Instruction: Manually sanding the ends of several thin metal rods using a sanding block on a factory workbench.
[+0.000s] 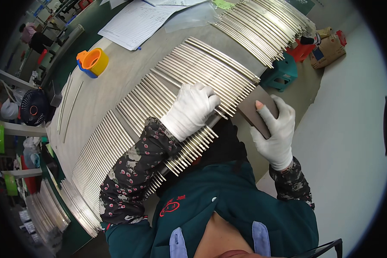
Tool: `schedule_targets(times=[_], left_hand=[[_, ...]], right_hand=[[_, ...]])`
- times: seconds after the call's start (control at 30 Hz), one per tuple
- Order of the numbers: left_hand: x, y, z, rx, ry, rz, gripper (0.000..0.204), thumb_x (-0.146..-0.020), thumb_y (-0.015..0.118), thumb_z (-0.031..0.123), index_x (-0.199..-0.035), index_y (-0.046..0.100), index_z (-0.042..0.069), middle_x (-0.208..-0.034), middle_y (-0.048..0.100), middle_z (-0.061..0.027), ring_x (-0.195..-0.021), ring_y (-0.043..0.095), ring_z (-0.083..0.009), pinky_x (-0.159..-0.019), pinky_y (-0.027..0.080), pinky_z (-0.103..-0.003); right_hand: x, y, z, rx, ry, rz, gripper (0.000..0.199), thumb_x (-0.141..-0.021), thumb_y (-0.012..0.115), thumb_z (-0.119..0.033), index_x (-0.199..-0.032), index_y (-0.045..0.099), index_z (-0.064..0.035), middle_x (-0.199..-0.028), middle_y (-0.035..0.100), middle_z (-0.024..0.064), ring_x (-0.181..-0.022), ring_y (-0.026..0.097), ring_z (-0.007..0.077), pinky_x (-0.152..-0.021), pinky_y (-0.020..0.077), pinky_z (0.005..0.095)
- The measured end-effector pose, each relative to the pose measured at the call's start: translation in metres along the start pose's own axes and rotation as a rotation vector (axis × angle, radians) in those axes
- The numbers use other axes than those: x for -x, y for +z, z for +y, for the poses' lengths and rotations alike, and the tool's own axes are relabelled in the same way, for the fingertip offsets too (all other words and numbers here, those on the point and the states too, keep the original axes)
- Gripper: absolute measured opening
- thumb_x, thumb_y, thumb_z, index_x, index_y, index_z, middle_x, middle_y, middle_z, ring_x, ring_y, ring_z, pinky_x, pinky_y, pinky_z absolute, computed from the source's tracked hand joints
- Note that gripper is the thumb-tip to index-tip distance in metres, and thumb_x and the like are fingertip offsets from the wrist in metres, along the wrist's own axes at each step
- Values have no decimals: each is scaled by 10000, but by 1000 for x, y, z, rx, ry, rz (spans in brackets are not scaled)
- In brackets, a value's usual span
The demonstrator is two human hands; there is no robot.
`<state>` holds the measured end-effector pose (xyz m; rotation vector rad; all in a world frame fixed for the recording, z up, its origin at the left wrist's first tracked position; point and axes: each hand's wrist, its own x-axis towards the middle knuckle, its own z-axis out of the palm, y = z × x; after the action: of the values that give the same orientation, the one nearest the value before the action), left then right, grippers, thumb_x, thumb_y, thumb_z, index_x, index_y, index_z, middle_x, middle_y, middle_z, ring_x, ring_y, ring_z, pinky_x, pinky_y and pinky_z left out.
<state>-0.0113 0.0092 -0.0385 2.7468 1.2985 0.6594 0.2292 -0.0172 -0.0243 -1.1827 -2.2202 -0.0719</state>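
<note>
Orange tape roll: a plastic orange-and-blue tape dispenser (92,62) sat well off to the far left of my left hand, beyond its reach, on the grey tabletop (116,84).
Rod rows: long thin silver metal rods (159,99) lay side by side in fanned rows across the table, I judged so each could be picked off singly.
Left hand: my white-gloved left hand (192,109) was curled down over the near ends of the rods, fingers closed round what looked like one rod; I judged it was pinning the row steady. How tight the grip was I could not tell.
Right hand: my white-gloved right hand (276,131), just right of the left one, was shut on a flat dark brown rectangular pad (256,112), one bare fingertip pressed on its face, the pad tilted toward the rod ends.
Cardboard box: a brown carton (329,49) sat on the floor well beyond my right hand.
</note>
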Motion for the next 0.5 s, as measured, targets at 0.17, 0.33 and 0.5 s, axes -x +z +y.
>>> schedule_targets(times=[0.17, 0.33, 0.5], left_hand=[[15, -16, -13, 258, 10, -272, 271, -657, 775, 185, -850, 601, 109, -867, 579, -29, -871, 539, -260, -753, 452, -388], [12, -17, -9, 210, -10, -383, 265, -677, 772, 199, -848, 588, 113, -907, 584, -32, -900, 527, -263, -792, 442, -399], [6, 0, -13, 428, -67, -326, 212, -726, 741, 180, -801, 575, 72, -755, 600, -68, -764, 589, -275, -675, 481, -375]], right_hand=[[6, -4, 4, -19, 21, 10, 601, -594, 732, -129, -1175, 582, -150, -1209, 485, 193, -1020, 479, 349, -886, 414, 431], [8, -2, 2, -29, 10, 2, 612, -594, 734, -130, -1184, 574, -152, -1216, 481, 193, -1024, 477, 348, -886, 414, 430], [10, -2, 3, -31, 15, -11, 615, -595, 739, -135, -1187, 573, -155, -1225, 473, 191, -1026, 476, 346, -882, 414, 430]])
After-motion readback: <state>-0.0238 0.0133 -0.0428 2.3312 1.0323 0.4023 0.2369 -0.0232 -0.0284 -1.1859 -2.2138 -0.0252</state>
